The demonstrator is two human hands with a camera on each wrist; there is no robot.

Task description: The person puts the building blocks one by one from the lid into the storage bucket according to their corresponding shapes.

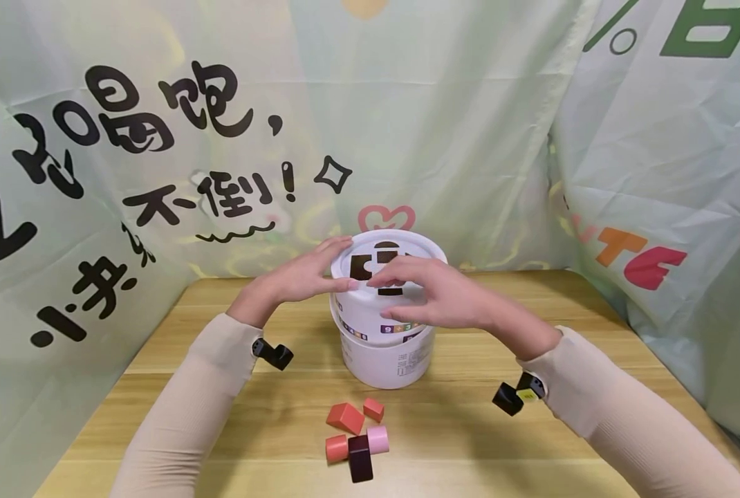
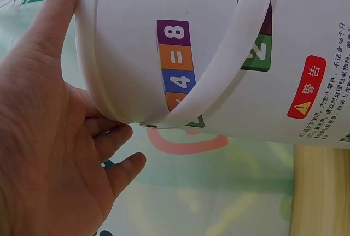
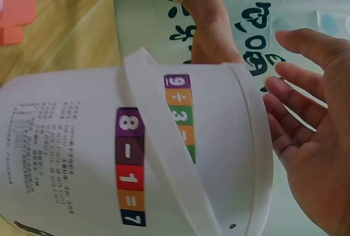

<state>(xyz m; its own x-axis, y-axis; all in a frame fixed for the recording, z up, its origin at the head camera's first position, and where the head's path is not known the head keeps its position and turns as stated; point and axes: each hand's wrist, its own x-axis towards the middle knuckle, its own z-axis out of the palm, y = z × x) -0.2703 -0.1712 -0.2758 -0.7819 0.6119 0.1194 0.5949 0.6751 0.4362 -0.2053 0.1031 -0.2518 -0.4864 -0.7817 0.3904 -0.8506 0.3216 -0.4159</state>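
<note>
A white bucket (image 1: 379, 366) with a lid (image 1: 424, 247) stands upright on the table. Dark shaped cut-outs mark the lid, and colourful number strips (image 3: 130, 165) run along the bucket's side. My left hand (image 1: 304, 273) rests on the left rim of the lid, its thumb and fingers spread along the edge. Over the lid's right front part hovers my right hand (image 1: 447, 294), its fingers loosely bent and nothing held in them. In the right wrist view those fingers lie just beside the lid's edge. A white carrying handle (image 2: 229, 64) hangs slanted across the bucket's side.
Several loose blocks lie in front of the bucket: a red wedge-like block (image 1: 345, 418), a small red block (image 1: 373, 409), a red cylinder (image 1: 336, 449), a pink cylinder (image 1: 378, 439) and a dark maroon block (image 1: 360, 460). Printed cloth (image 1: 469, 138) surrounds the wooden table (image 1: 469, 443).
</note>
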